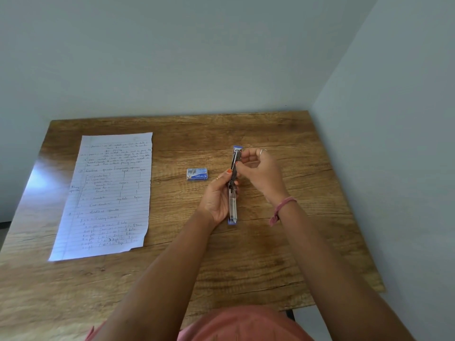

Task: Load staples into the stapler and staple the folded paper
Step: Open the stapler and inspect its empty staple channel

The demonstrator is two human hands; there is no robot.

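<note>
A blue and metal stapler [233, 205] is swung fully open, stretched lengthwise over the wooden table [283, 242]. My left hand [219, 195] grips it around the middle hinge from the left. My right hand [258, 168] is at the far half, fingers curled and pinching at the metal staple channel near the tip. Whether staples are between its fingers is too small to tell. A small blue staple box [197, 174] lies shut on the table just left of the stapler. A handwritten lined paper [110, 193] lies flat and unfolded at the left.
The table stands in a corner, with a wall behind it and another close along its right edge. Bare wood lies between the paper and the staple box and along the front of the table.
</note>
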